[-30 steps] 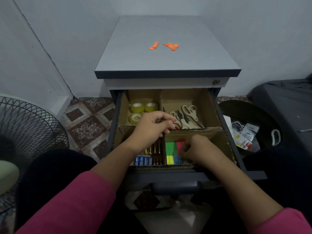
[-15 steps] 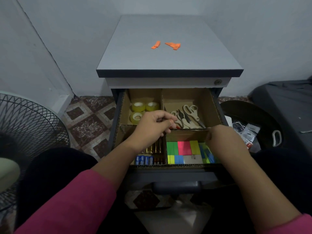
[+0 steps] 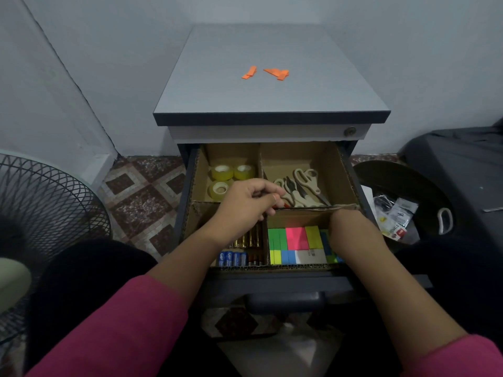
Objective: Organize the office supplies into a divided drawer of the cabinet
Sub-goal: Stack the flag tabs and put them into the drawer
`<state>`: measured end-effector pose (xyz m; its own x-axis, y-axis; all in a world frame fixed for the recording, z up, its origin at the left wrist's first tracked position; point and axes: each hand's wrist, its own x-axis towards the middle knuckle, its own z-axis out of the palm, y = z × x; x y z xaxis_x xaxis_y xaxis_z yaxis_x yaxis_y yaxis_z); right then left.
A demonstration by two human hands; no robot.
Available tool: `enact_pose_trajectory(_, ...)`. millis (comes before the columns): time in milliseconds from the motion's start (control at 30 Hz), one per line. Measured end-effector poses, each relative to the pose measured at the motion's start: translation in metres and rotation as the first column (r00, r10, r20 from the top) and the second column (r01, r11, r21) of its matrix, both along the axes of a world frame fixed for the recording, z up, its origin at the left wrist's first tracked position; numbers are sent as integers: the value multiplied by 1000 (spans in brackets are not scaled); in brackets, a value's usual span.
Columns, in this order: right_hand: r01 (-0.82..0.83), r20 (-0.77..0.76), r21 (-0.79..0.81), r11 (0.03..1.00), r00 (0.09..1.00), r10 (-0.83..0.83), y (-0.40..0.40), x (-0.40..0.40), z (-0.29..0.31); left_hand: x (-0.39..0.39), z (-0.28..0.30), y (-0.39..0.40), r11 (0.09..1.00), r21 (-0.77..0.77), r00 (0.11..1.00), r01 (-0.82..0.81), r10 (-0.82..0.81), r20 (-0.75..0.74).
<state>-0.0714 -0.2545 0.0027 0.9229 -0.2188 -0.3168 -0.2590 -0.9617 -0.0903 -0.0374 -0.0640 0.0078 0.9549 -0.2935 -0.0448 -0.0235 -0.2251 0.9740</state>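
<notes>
head view: three tape rolls (image 3: 221, 172), two orange scraps (image 3: 276, 73)

Drawer dividers (image 3: 260, 161) raw brown corrugated cardboard, matt, fluted edges showing. Tape rolls (image 3: 222, 172) clear yellowish plastic, glossy. Scissors (image 3: 304, 186) cream matt plastic handles, dark metal blades. Batteries (image 3: 246, 242) shiny gold and blue metallic wrap. Sticky notes (image 3: 296, 238) neon paper, matt. Cabinet top (image 3: 266, 91) smooth grey laminate. Orange paper scraps (image 3: 276, 73). Fan grille (image 3: 46, 202) wire metal. Sleeves (image 3: 122, 330) pink cloth.
</notes>
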Motion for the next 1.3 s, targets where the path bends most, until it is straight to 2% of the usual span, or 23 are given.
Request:
enact_pose_trajectory(333,15,0,15,1000,1000,-15,-10,0,8,-1,2,-1,1000,-3,1000,-2,2,-1)
enact_pose_trajectory(400,24,-35,189,982,999,-18,-12,1,16,0,2,0,1000,-2,1000,-4,4,-1)
enact_pose_trajectory(467,75,-68,438,896,996,-50,-8,-1,20,0,2,-1,1000,1,1000,-2,2,0)
enact_pose_trajectory(533,99,-101,515,851,993,-54,0,-4,16,-1,1,-1,1000,6,1000,1,-1,0)
enact_pose_trajectory(867,-32,-97,398,917,992,76,17,0,-4,0,1,-2,1000,-3,1000,-1,1,-5)
enact_pose_trajectory(1300,-74,-64,339,938,993,102,18,1,-7,0,0,-2,1000,-13,1000,-6,6,-12)
